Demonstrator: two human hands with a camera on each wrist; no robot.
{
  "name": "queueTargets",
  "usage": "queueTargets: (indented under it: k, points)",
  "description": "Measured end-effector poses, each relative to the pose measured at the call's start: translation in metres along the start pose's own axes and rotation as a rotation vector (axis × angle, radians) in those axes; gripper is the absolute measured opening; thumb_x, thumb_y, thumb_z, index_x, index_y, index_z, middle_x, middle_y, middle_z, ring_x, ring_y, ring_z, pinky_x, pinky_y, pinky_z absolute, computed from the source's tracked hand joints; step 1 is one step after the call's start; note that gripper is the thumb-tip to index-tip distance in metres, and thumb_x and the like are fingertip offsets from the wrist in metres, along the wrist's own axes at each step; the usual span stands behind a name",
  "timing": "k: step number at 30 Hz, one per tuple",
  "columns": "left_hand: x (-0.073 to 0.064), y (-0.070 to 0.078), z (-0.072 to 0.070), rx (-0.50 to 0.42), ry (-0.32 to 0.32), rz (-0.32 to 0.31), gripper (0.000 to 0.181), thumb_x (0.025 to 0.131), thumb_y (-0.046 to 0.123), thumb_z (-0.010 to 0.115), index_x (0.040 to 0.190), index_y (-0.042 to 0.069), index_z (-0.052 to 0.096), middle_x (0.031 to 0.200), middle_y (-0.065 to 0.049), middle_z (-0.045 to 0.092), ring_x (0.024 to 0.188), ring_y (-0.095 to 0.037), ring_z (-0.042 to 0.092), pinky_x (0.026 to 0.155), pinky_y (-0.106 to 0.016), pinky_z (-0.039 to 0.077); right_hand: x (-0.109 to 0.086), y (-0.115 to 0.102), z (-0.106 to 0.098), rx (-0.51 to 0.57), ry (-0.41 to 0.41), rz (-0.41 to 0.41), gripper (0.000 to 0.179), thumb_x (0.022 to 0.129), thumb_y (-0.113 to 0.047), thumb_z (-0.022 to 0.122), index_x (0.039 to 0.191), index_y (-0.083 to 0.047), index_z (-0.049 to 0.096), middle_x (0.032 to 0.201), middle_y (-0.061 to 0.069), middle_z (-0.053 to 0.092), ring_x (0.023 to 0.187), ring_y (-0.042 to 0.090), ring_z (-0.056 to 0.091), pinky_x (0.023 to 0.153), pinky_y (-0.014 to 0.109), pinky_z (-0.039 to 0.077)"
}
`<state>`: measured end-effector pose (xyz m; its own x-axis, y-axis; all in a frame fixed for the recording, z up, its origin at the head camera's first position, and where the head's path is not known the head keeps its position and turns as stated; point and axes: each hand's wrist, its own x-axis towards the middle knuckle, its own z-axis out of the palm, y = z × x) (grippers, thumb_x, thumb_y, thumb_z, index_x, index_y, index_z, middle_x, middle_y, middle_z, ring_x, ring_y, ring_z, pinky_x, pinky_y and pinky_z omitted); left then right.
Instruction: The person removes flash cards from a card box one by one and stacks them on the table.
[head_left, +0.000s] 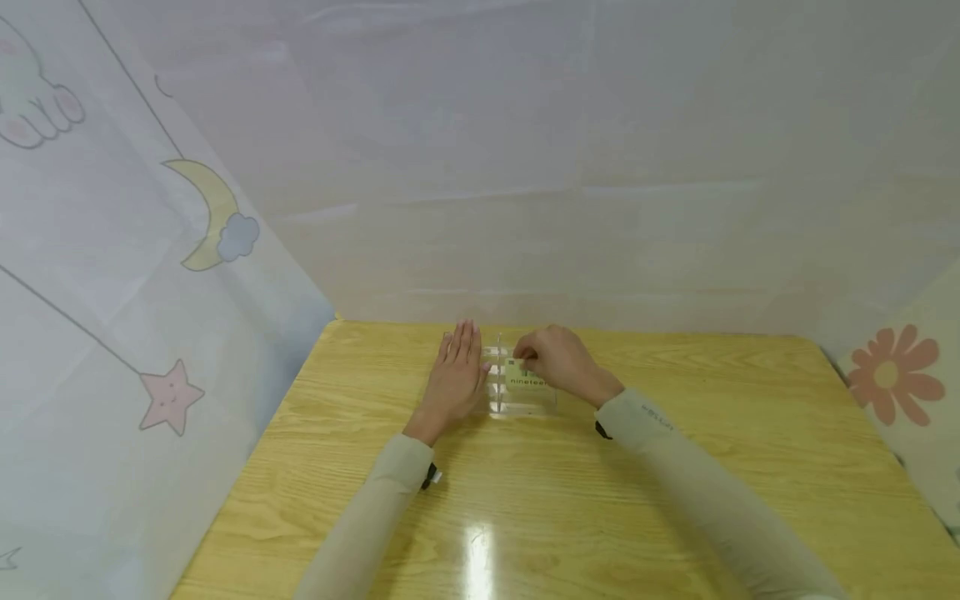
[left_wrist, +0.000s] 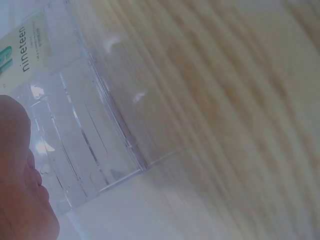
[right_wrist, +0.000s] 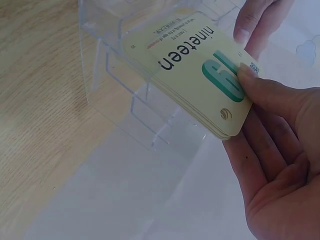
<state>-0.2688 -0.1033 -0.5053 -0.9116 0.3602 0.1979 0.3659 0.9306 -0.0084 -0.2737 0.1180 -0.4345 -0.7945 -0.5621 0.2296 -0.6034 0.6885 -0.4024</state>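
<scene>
My right hand (head_left: 558, 362) pinches a small stack of number flashcards (right_wrist: 187, 65) between thumb and fingers. The top card is pale yellow, printed with a green 19 and the word "nineteen". Under and around the cards stands a clear plastic holder (right_wrist: 112, 70) with several dividers. Its see-through walls make it hard to tell how deep the stack sits in it. My left hand (head_left: 456, 371) rests flat at the holder's left side, fingers straight and thumb towards it. Bare slots of the holder (left_wrist: 80, 130) show beside that hand in the left wrist view.
The holder stands near the back edge of a wood-grain table (head_left: 517, 483). A pale fabric backdrop (head_left: 480, 208) rises behind it, and a printed side panel (head_left: 97, 275) stands at the left.
</scene>
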Motion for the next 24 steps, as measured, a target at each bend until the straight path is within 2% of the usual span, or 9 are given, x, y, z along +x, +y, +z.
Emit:
queueTargets:
  k: [4, 11, 19, 24]
  points:
    - [0.0, 0.0, -0.002, 0.005, -0.005, -0.012, 0.068, 0.108, 0.04, 0.026, 0.158, 0.0, 0.003, 0.165, -0.012, -0.012, 0.156, -0.027, -0.005, 0.129, -0.044, 0.001, 0.002, -0.001, -0.003, 0.03, -0.029, 0.016, 0.015, 0.087, -0.01, 0.074, 0.102, -0.01, 0.077, 0.094, 0.001, 0.077, 0.083, 0.013, 0.072, 0.076, 0.031, 0.06]
    - [0.0, 0.0, -0.002, 0.008, 0.019, -0.001, 0.068, 0.108, 0.041, 0.027, 0.157, -0.001, 0.007, 0.167, -0.018, 0.006, 0.156, -0.031, 0.007, 0.128, -0.047, 0.007, 0.002, -0.005, -0.006, 0.054, -0.065, 0.047, 0.016, 0.088, -0.009, 0.073, 0.103, -0.008, 0.077, 0.097, 0.003, 0.077, 0.085, 0.015, 0.072, 0.077, 0.032, 0.06]
    - [-0.001, 0.003, -0.002, -0.024, 0.001, -0.019, 0.069, 0.107, 0.042, 0.028, 0.158, 0.001, 0.006, 0.167, -0.013, -0.008, 0.156, -0.025, -0.009, 0.128, -0.046, 0.002, 0.001, -0.005, -0.01, 0.068, -0.1, 0.031, 0.017, 0.091, -0.01, 0.07, 0.107, -0.007, 0.074, 0.101, 0.006, 0.076, 0.09, 0.017, 0.073, 0.079, 0.032, 0.06]
    - [-0.001, 0.004, -0.004, -0.02, -0.005, -0.015, 0.068, 0.107, 0.041, 0.027, 0.158, 0.001, 0.005, 0.167, -0.013, -0.008, 0.155, -0.025, -0.01, 0.128, -0.046, 0.002, 0.0, -0.005, -0.013, 0.046, -0.093, 0.009, 0.017, 0.093, -0.008, 0.066, 0.108, -0.007, 0.072, 0.102, 0.008, 0.075, 0.091, 0.02, 0.073, 0.08, 0.035, 0.06]
